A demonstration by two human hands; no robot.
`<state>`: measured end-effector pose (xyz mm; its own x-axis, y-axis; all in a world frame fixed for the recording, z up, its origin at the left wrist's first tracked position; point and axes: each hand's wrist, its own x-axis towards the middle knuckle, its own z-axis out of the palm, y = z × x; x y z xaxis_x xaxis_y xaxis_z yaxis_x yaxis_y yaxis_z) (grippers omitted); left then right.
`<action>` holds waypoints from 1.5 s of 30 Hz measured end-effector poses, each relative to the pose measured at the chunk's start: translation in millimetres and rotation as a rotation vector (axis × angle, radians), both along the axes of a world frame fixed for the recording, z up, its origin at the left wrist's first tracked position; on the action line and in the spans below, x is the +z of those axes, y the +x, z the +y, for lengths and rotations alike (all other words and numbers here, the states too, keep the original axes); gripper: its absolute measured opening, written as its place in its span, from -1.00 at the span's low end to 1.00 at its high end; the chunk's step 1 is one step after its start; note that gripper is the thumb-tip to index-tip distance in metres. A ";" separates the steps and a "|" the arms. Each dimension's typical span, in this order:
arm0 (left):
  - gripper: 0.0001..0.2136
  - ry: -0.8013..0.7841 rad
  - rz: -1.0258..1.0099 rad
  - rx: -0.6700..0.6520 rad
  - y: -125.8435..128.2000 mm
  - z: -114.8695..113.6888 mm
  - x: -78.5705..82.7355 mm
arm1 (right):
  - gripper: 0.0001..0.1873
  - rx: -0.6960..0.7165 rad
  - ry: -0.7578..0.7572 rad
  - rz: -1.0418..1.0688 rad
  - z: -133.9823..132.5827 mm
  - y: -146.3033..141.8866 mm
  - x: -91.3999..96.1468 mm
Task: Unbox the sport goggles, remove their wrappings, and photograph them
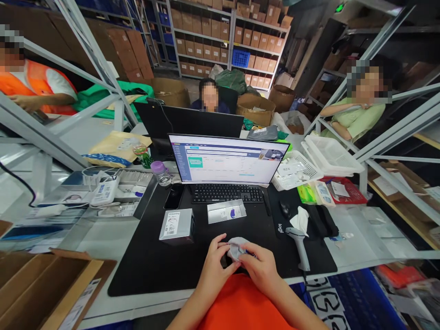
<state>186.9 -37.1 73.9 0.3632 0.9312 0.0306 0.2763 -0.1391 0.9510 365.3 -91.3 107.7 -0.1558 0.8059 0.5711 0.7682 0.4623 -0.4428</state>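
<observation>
Between my two hands, just over the front of the black desk mat (137, 270), is a small grey, soft-looking item (236, 250), perhaps cloth; its exact kind cannot be made out. My left hand (217, 257) pinches its left side with thumb and fingers. On the other side, my right hand (258, 262) has its fingers closed on the same item, with a bit of dark blue showing by them. A grey box with a white label (177, 224) stands to the left of my hands. Beyond them lies a flat silver-grey box (227, 211) with a purple mark.
A keyboard (220, 193) and a lit monitor (230, 160) stand ahead. To the right are a barcode scanner (299, 250) and a mouse (285, 209). A phone (174, 196) and purple-lidded jar (161, 173) are at left. Open cartons (41, 284) sit lower left. Several people sit around.
</observation>
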 end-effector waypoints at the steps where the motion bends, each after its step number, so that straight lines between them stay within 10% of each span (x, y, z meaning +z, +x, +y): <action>1: -0.81 -0.007 -0.025 0.003 1.5 -1.1 1.7 | -0.78 0.036 0.049 -0.050 0.4 -2.4 2.2; 7: -0.87 0.138 -0.107 0.098 -1.9 -1.2 11.1 | -0.77 0.145 0.020 -0.099 0.9 -2.5 12.4; 19: -0.90 0.327 -0.013 0.170 -10.7 -0.9 -5.9 | -0.57 0.118 -0.538 -0.029 0.1 5.6 10.7; 29: -0.76 0.094 0.051 -0.156 -2.2 -4.4 -0.5 | -0.44 0.083 -0.614 -0.013 -7.5 9.8 -1.0; 45: -0.58 -0.029 -0.040 -0.245 3.4 -3.5 -12.3 | -0.80 0.097 -0.466 0.176 1.1 19.4 -9.1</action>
